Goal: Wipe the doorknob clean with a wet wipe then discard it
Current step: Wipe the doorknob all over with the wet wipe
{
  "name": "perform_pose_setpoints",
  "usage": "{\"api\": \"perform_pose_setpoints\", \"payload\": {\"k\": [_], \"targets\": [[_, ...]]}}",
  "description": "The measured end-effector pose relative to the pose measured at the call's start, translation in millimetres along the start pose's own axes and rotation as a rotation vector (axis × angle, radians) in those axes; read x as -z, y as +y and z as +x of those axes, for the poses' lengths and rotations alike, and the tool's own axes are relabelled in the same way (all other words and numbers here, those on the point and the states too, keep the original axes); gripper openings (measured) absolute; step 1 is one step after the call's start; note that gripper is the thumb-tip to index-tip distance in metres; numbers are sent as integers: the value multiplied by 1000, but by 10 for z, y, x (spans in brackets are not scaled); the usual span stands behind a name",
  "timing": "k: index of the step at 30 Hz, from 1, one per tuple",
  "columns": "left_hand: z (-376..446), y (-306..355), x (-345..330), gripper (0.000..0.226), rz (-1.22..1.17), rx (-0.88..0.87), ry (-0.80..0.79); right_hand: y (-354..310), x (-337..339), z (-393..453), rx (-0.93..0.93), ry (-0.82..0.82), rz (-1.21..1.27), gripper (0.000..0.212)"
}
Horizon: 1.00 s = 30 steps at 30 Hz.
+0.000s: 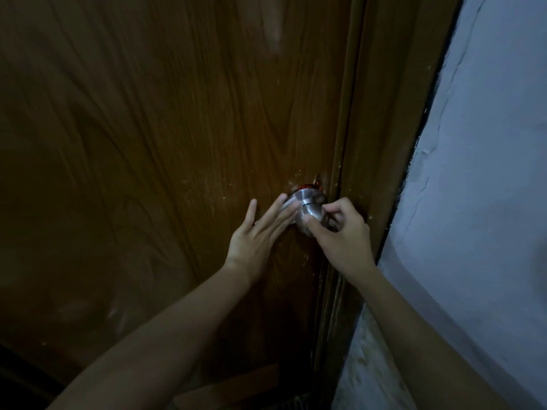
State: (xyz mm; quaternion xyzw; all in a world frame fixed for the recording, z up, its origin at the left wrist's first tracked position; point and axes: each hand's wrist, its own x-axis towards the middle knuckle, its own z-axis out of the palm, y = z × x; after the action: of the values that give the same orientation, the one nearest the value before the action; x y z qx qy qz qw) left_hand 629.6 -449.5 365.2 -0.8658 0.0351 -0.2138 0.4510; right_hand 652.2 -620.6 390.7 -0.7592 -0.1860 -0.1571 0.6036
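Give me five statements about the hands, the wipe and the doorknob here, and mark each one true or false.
1. The doorknob is silver metal. True.
2. The left hand is clenched in a fist. False: its fingers are stretched out flat.
3. The right hand has fingertips on the knob. True.
4. The wet wipe lies on the floor. False: it is under the left fingers, against the knob's left side.
5. The door is painted white. False: it is brown wood grain.
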Motion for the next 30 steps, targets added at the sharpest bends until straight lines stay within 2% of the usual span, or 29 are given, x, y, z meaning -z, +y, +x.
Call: {"api": "perform_pose_setpoints", "payload": {"k": [3, 9, 12, 14, 16, 18, 20, 22, 24, 27, 30], "targets": [[99, -116, 102, 111, 7, 34, 92, -17, 2, -2, -14, -8, 6, 24], [197, -176, 200, 99, 106, -63, 154, -10, 6, -3, -33, -7, 7, 23], [142, -294, 191, 99, 182, -139, 138, -15, 7, -4, -56, -20, 8, 24], [75, -301, 175, 101, 159, -145, 66, -36, 6, -9, -61, -11, 6, 23], [14, -231, 139, 106, 5, -129, -21, -53, 2, -30, -83, -8, 22, 22], [-23, -117, 153, 113, -238, -108, -143, -61, 10, -62, -193, -3, 155, 19], [-43, -2, 251, 109, -492, -74, -241, -58, 10, -105, -405, 1, 435, 21], [-45, 85, 380, 103, -727, 7, -296, -50, 0, -135, -679, -15, 793, 36], [-37, 135, 481, 102, -915, 83, -338, -55, -19, -166, -867, -53, 1032, 51], [-39, 138, 556, 104, -1056, 84, -389, -65, -72, -187, -954, -112, 1118, 62], [-80, 78, 533, 104, -1089, 19, -412, -72, -104, -165, -985, -185, 1218, 66]]}}
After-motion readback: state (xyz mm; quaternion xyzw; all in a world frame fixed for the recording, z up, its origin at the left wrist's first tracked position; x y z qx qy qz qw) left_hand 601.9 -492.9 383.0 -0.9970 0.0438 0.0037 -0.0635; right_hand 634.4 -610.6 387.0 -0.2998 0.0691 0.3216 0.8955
